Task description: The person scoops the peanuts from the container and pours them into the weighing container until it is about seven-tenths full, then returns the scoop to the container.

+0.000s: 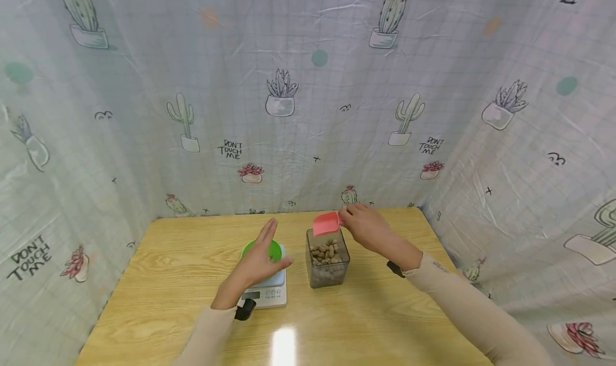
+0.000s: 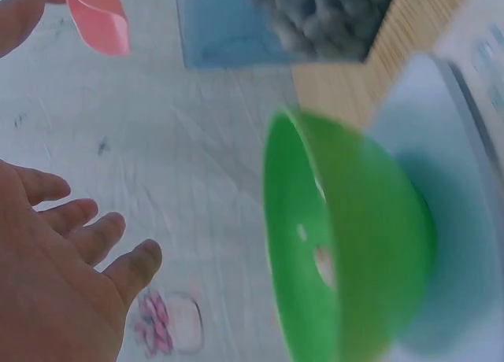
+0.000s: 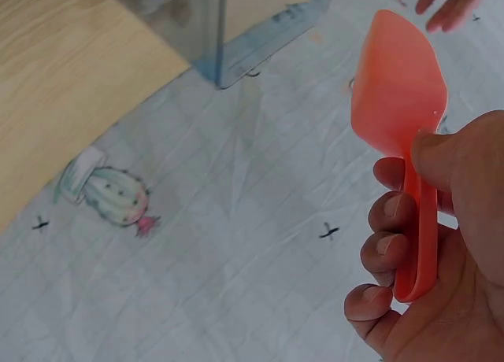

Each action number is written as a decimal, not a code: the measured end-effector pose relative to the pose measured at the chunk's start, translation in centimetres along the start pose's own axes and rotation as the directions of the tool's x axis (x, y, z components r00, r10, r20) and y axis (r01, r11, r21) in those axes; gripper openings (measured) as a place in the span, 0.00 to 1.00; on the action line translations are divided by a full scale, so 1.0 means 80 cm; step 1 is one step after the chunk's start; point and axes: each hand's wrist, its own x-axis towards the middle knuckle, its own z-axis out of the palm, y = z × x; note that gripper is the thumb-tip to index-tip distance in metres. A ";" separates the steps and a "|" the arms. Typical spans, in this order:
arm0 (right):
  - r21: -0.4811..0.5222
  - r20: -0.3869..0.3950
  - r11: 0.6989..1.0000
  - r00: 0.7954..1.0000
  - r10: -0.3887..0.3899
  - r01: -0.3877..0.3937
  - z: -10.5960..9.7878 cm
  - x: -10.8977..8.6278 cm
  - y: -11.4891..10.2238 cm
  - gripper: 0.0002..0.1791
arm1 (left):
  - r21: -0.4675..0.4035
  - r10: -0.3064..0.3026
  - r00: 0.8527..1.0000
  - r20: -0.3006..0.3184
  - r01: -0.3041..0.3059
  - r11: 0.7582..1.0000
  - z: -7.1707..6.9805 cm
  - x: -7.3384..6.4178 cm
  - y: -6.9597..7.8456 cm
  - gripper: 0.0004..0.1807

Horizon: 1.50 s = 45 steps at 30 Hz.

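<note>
My right hand (image 1: 363, 224) grips the handle of a pink-red scoop (image 3: 402, 83), thumb on top near its base. The scoop's blade looks bare and hangs over the back rim of a clear, grey-tinted container (image 1: 329, 275) partly filled with peanuts in their shells (image 1: 327, 252). Fingers spread and straight, my left hand (image 1: 257, 264) hovers over a green bowl (image 2: 378, 236) and holds nothing. The bowl sits on the blue platform of a white kitchen scale (image 1: 276, 301). In the left wrist view, a few small pale bits show inside the bowl.
A wood-grain table (image 1: 192, 270) carries everything. Behind it and along both sides hangs a pale curtain (image 1: 317, 136) printed with cacti. The container stands just right of the scale, with a narrow gap between them.
</note>
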 end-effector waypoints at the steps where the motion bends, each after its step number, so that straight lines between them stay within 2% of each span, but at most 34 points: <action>1: -0.016 0.007 1.000 1.000 0.000 0.000 0.000 -0.003 0.003 0.09 | -0.001 0.013 1.000 0.009 -0.013 1.000 0.003 0.004 0.005 0.57; 3: -0.048 0.022 0.999 1.000 0.003 -0.002 0.001 -0.009 0.007 0.10 | -0.005 0.035 0.999 0.022 -0.035 0.999 0.010 0.011 0.015 0.57; 7: -0.090 0.033 0.996 0.999 -0.005 0.008 0.005 -0.016 0.011 0.11 | -0.018 0.041 0.998 0.053 -0.040 0.999 0.029 0.028 0.029 0.58; 13: -0.101 0.060 0.993 0.997 -0.051 0.057 0.015 -0.016 0.006 0.10 | -0.009 0.017 0.991 0.134 -0.016 1.000 0.065 0.046 0.032 0.60; 19: -0.181 0.147 0.978 0.986 -0.080 0.106 0.021 -0.011 -0.004 0.10 | -0.028 0.006 0.989 0.146 -0.002 1.000 0.086 0.061 0.030 0.62; 25: -0.297 0.189 0.938 0.974 -0.127 0.180 0.034 -0.003 -0.014 0.16 | -0.017 -0.018 0.988 0.153 0.021 1.000 0.094 0.068 0.026 0.64; 28: -0.346 0.207 0.917 0.970 -0.131 0.198 0.039 0.000 -0.018 0.16 | -0.019 -0.018 0.986 0.165 0.022 1.000 0.096 0.068 0.025 0.64; 36: -0.444 0.280 0.873 0.957 -0.078 0.201 0.047 0.008 -0.031 0.17 | -0.036 -0.027 0.981 0.191 0.035 0.999 0.099 0.068 0.021 0.67; 41: -0.478 0.338 0.849 0.939 -0.060 0.226 0.050 0.016 -0.042 0.19 | -0.039 -0.034 0.980 0.198 0.042 0.998 0.099 0.070 0.021 0.69; 45: -0.458 0.352 0.851 0.932 -0.092 0.257 0.055 0.021 -0.041 0.19 | -0.046 -0.038 0.976 0.213 0.049 0.998 0.098 0.072 0.020 0.69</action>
